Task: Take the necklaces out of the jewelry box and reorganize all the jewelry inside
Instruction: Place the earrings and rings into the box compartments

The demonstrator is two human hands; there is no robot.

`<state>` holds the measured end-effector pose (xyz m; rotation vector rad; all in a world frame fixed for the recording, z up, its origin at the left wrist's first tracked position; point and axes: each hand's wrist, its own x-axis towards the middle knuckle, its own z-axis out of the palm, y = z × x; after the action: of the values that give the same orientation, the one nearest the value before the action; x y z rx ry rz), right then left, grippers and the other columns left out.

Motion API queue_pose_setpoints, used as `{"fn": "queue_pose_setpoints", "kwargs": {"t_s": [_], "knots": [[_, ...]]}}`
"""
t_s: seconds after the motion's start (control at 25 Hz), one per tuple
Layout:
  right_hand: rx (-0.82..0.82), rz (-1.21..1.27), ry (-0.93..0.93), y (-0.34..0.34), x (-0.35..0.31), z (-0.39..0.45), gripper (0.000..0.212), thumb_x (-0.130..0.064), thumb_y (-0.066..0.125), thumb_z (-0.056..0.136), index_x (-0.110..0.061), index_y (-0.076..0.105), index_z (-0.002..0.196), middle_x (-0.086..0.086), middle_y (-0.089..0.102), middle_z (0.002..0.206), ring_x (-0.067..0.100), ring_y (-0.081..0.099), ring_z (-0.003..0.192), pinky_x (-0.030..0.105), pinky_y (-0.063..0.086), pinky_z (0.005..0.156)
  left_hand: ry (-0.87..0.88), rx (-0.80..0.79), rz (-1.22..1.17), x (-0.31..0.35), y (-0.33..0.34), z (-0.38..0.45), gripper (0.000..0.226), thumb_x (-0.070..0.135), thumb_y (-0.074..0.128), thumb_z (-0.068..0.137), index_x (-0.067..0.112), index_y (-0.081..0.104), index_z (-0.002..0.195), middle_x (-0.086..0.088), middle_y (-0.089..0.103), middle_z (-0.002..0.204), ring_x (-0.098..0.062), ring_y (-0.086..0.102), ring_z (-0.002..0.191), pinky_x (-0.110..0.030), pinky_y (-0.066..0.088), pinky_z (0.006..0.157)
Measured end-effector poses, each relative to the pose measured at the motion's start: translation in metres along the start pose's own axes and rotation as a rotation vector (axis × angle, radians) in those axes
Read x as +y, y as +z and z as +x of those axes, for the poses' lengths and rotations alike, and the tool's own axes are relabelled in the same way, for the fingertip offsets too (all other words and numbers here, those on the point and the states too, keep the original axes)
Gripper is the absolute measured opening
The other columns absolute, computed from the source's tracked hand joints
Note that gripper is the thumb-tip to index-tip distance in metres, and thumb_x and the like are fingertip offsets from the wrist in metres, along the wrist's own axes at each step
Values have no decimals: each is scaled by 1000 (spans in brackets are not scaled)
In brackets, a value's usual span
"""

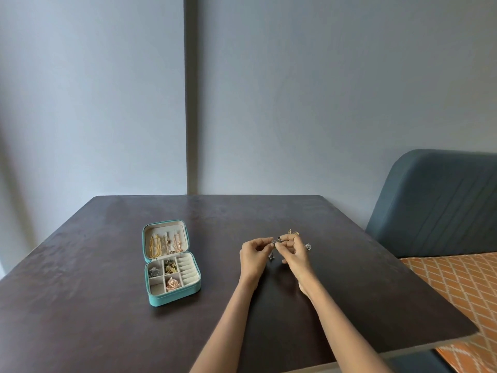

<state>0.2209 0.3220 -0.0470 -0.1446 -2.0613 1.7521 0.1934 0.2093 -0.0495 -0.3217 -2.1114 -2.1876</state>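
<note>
On the dark table (107,305), both hands (277,254) pinch one small sparkly piece (273,241); its axis is unclear.

Home interior, likely a bedroom or living corner | dark counter (107,305) pushed against plain grey-blue painted walls (322,90) | padded teal headboard or seat back (441,200) at 3 o'clock | orange lattice-print cover (462,284) at 4 o'clock | open teal jewelry box (172,297) at 9 o'clock
</note>
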Motion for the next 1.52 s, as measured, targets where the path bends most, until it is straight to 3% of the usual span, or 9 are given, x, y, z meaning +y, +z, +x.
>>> {"fn": "queue_pose_setpoints", "kwargs": {"t_s": [0.08, 0.2, 0.32, 0.48, 0.64, 0.84, 1.12, 1.28, 1.52], "knots": [[-14, 14, -37, -2, 0, -1, 21, -7, 62, 87, -22, 62, 102, -6, 60, 81, 6, 55, 73, 19, 45, 64, 17, -10, 22, 2, 1, -2, 11, 10, 68, 82, 16, 75, 86, 6, 74, 82, -4, 68, 79, -17, 50, 75], [-23, 36, -40, -1, -3, -4, 15, -10, 67, 84, -24, 69, 90, -8, 68, 85, 6, 61, 79, 18, 48, 71, 59, -39, 52, 3, 0, -4, 13, 14, 68, 82, 24, 76, 79, 8, 75, 77, -3, 69, 79, -19, 52, 74], [35, 58, -10, -1, -4, -4, 13, -9, 65, 85, -21, 68, 81, -9, 67, 85, 5, 60, 78, 16, 47, 66, 58, -43, 57, 3, 0, -3, 13, 11, 68, 83, 20, 77, 82, 11, 74, 78, -3, 69, 80, -18, 52, 77], [1, 152, 65, -6, -5, 0, 10, -11, 65, 85, -8, 68, 94, -4, 65, 87, 2, 55, 75, 9, 44, 64, 59, -42, 34, 1, 0, -1, 16, 6, 63, 86, 18, 74, 84, 3, 74, 86, -9, 69, 85, -20, 52, 82], [-84, 281, 117, -12, -2, 4, 10, -10, 62, 87, -7, 67, 95, -1, 65, 85, 5, 52, 77, 16, 40, 68, 77, -52, -12, 0, -1, 1, 11, 5, 66, 84, 16, 68, 83, 4, 70, 80, -1, 64, 74, -17, 49, 74], [-82, 335, 114, -12, -2, 3, 8, -7, 60, 88, -10, 67, 91, -3, 66, 82, 4, 57, 75, 16, 41, 67, 67, -75, 7, 0, 0, -2, 10, 7, 68, 82, 13, 63, 76, 2, 69, 75, 0, 62, 67, -11, 46, 64], [-89, 326, 127, -12, -4, 3, 9, -5, 55, 91, -10, 63, 90, 0, 62, 85, 7, 55, 79, 17, 41, 66, 67, -65, -40, -1, -2, 0, 14, 7, 59, 89, 21, 62, 87, 1, 68, 83, -3, 61, 73, -22, 48, 73], [-102, 329, 142, -12, -7, 2, 8, -4, 53, 91, -6, 60, 94, 2, 60, 82, 5, 54, 73, 15, 42, 62, 47, -78, -51, 0, -2, -1, 12, 11, 54, 93, 21, 59, 89, -3, 65, 80, -15, 57, 75, -27, 46, 69], [-56, 388, 148, -12, -10, 0, 12, -2, 53, 91, -11, 62, 88, -1, 62, 84, 3, 59, 74, 11, 44, 58, 48, 1, -50, 0, 0, 0, 15, 14, 56, 92, 21, 59, 79, 7, 64, 80, -7, 57, 76, -30, 48, 76]]}}
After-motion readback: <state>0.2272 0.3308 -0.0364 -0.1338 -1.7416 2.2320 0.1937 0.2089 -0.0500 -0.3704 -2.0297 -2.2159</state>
